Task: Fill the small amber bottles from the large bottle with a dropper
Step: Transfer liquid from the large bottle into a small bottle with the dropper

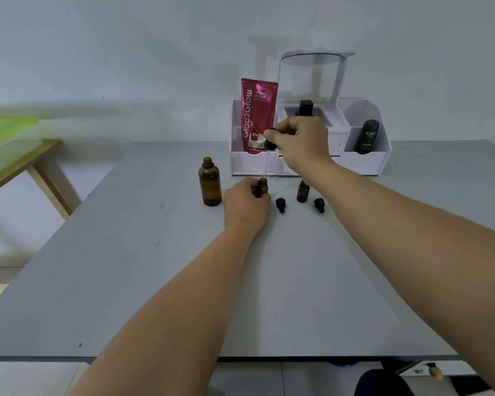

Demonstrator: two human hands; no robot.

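Both bare forearms reached from the near edge of the table (pixel 126 281) toward its far edge. The left hand (pixel 245 205) rested on the tabletop, fingers wrapped around a small bottle (pixel 262 187) that stood upright with its open mouth up. The right hand (pixel 300 142) hovered above it, palm down, thumb and fingertips pinching the black bulb of a dropper (pixel 267 155). The dropper hung nearly vertical, bulb up, its glass tip pointing down at the bottle's mouth. The large bottle (pixel 210 182) stood upright and uncapped just left of the left hand. A second small bottle (pixel 303 191) stood to the right, with two black caps (pixel 280 204) lying near it. A white organizer (pixel 363 161) sat at the far edge.
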